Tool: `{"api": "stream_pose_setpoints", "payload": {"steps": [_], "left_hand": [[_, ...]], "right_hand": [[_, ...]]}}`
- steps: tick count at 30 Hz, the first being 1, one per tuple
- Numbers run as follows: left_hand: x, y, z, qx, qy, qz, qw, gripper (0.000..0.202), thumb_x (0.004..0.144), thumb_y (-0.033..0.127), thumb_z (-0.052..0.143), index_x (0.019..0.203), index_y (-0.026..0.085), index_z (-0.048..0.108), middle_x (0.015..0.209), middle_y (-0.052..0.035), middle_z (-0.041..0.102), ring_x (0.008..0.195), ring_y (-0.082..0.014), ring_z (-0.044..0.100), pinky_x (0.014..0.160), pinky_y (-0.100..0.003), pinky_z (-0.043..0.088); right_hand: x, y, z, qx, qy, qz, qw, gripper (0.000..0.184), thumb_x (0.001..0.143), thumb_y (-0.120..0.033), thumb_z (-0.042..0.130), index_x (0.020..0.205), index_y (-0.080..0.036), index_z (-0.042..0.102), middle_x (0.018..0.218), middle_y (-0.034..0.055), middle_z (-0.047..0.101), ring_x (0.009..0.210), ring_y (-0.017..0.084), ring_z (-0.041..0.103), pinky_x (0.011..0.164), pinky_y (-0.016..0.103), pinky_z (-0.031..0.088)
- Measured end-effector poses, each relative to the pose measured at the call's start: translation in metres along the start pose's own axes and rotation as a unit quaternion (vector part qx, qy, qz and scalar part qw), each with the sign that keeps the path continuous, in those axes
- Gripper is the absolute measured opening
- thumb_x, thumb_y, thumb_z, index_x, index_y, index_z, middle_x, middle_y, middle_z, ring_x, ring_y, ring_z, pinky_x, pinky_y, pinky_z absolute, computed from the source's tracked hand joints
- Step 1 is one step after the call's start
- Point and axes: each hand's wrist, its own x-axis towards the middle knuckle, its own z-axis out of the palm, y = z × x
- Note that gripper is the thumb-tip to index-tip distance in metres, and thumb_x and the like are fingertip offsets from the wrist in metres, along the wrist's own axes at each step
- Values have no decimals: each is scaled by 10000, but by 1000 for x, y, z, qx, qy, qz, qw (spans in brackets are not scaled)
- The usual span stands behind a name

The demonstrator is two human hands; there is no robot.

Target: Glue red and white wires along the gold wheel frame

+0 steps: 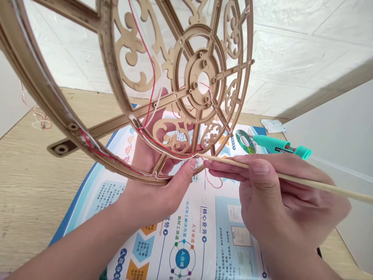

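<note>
A large laser-cut wooden wheel (201, 77) with scrollwork panels and a round hub stands tilted above the table. Thin red and white wires (151, 66) run along its spokes and rim. My left hand (157, 194) is shut on the lower rim, with the palm and fingers partly behind the wheel. My right hand (279, 198) pinches a thin wooden stick (303, 179). The stick's tip reaches the wires near the lower rim, though contact there is hard to confirm.
A printed poster (180, 241) with Chinese text lies under the hands on a light wooden table (29, 194). Beyond it are a teal tool (276, 144), a green patterned ring (244, 142) and a paper scrap (272, 125). Loose wire (40, 122) lies at the left.
</note>
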Motion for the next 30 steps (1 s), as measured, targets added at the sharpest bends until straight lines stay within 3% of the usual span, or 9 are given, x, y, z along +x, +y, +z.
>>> {"api": "stream_pose_setpoints", "payload": {"steps": [7,11,19,25,28,30], "left_hand": [[4,1,2,12,-6,44,999,431,904,140,693,1237,390,583,1009,34,793,1104,-258,768,1001,-511,638],[3,-1,3,-5,-27,37,999,391,927,132,662,1225,372,584,991,24,789,1098,-270,777,1004,-520,635],[7,-3,3,-36,-27,10,999,451,936,136,666,1301,376,556,1126,-5,789,1164,-284,757,1012,-532,640],[15,-4,-4,-55,10,6,998,514,895,264,750,1358,408,578,1096,-15,805,1271,-345,701,1090,-617,581],[15,-4,-5,-69,-3,-5,998,512,902,304,739,1371,423,570,1076,-13,808,1253,-343,709,1067,-623,591],[13,-4,-4,-72,-5,-18,997,511,901,313,742,1368,432,569,1057,-3,808,1174,-334,743,1048,-622,597]], "right_hand": [[-3,3,2,30,9,14,999,185,965,-108,691,976,-236,824,840,6,813,685,198,789,563,341,691],[-3,5,3,34,2,18,999,195,936,-67,713,957,-228,821,838,2,807,690,176,785,587,296,705],[-5,7,3,3,-10,51,999,132,963,-137,723,942,-233,811,847,-4,797,765,175,811,684,287,728],[12,13,-4,155,31,89,983,153,986,-251,711,865,-182,774,719,16,788,616,229,795,553,329,711],[13,13,-6,129,30,54,990,139,992,-220,685,901,-179,782,777,37,801,662,239,807,575,347,714],[9,12,-6,67,7,-13,998,133,968,-136,675,978,-182,799,847,52,809,716,235,814,567,329,701]]}}
